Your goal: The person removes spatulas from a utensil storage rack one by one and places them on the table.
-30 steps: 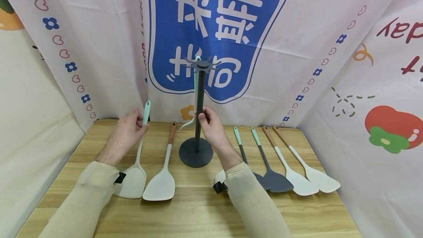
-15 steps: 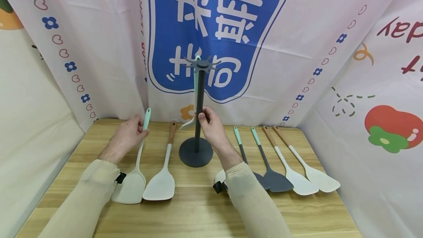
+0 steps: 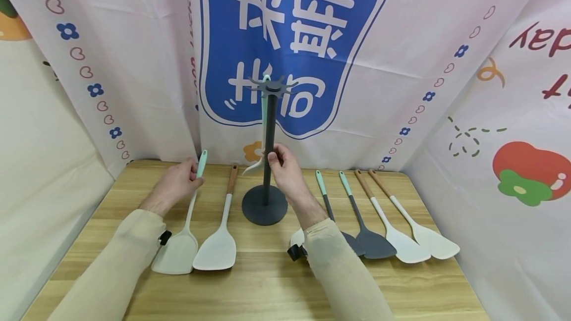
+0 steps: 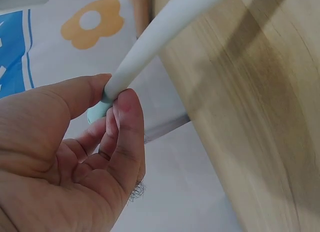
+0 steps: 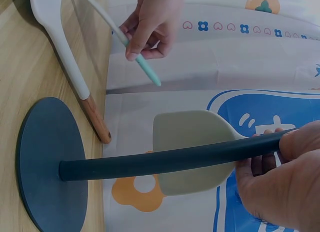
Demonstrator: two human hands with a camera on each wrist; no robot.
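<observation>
My left hand [image 3: 176, 182] pinches the mint-green handle of a cream turner [image 3: 177, 254] between thumb and fingers. In the left wrist view its pale shaft [image 4: 150, 42] runs up from the fingertips. The handle end is lifted, while the blade is low at the tabletop's left. At the middle, my right hand [image 3: 287, 170] grips the dark post of a utensil stand [image 3: 270, 133], which has a round base and a ring of hooks. Behind the post hangs another mint-handled turner [image 5: 195, 124]; in the right wrist view the post crosses its blade.
A white turner with a wooden handle [image 3: 218, 249] lies left of the stand. On the right lie two dark mint-handled turners, one being this one [image 3: 374, 244], and wooden-handled white ones [image 3: 406, 246]. A pale blade [image 3: 297, 238] shows beside the right sleeve. Printed cloth encloses the wooden table [image 3: 267, 286].
My left hand has lowered the turner's handle and shifted it slightly right; its blade slid a little nearer. The right hand and the stand have stayed put.
</observation>
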